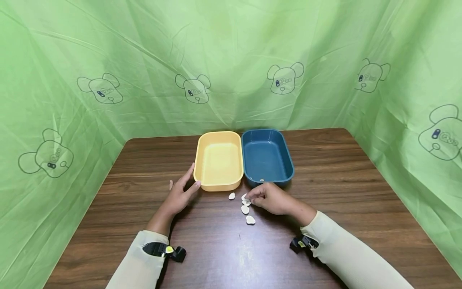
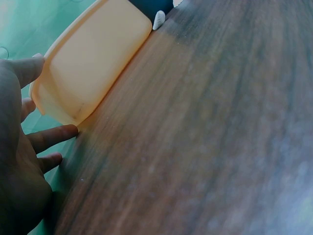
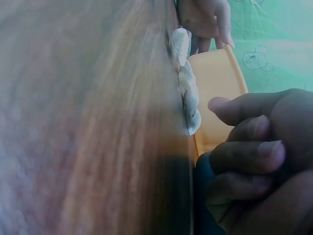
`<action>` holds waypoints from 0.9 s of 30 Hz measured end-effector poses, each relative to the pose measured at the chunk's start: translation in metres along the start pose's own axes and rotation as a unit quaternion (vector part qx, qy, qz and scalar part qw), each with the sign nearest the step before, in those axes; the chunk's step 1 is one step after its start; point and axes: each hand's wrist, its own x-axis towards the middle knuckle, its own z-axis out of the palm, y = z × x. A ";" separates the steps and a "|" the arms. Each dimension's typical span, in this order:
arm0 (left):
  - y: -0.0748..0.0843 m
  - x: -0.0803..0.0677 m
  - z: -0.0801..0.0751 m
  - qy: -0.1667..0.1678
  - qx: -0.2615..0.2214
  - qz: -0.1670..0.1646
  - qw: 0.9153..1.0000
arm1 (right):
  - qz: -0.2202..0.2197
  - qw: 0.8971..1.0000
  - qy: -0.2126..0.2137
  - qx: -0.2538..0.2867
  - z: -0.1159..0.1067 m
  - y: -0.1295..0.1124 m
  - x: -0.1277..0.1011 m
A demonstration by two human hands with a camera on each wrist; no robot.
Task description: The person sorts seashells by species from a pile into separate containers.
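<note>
My left hand [image 1: 179,196] touches the near left corner of a yellow plastic bin [image 1: 218,188], fingers spread and fairly straight. In the left wrist view its fingertips meet the bin's wall. Small white seashells [image 1: 245,210] lie in a loose row on the table in front of the bins, with one shell [image 1: 232,196] apart to the left. My right hand [image 1: 273,199] is over the far end of the row, index finger extended at a shell and other fingers bent. The right wrist view shows the shells [image 3: 180,46] beside its fingers and none between the visible fingertips.
A dark blue bin [image 1: 291,172] stands against the yellow bin's right side, with a small pale spot inside its near edge. Both are on a brown wood-grain table [image 1: 325,168]. Green cloth [image 1: 231,48] printed with bear heads hangs behind and at both sides.
</note>
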 end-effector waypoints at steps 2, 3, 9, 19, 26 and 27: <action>0.000 0.000 0.000 0.000 0.000 0.000 1.000 | -0.001 1.000 -0.006 -0.005 0.001 0.002 0.000; 0.000 0.000 0.000 0.001 0.001 0.001 1.000 | -0.005 1.000 -0.008 -0.009 0.001 0.003 0.000; -0.001 0.001 0.000 0.003 0.000 0.002 1.000 | -0.022 1.000 -0.007 -0.017 0.005 0.007 0.001; -0.001 0.000 0.000 0.001 -0.001 -0.001 1.000 | -0.026 0.999 -0.005 -0.028 0.007 0.011 0.001; -0.001 0.001 0.001 0.001 -0.003 0.001 1.000 | -0.021 0.999 -0.009 -0.022 0.006 0.013 0.003; -0.001 0.001 0.001 0.001 -0.003 0.001 1.000 | -0.019 1.000 -0.011 -0.019 0.006 0.013 0.003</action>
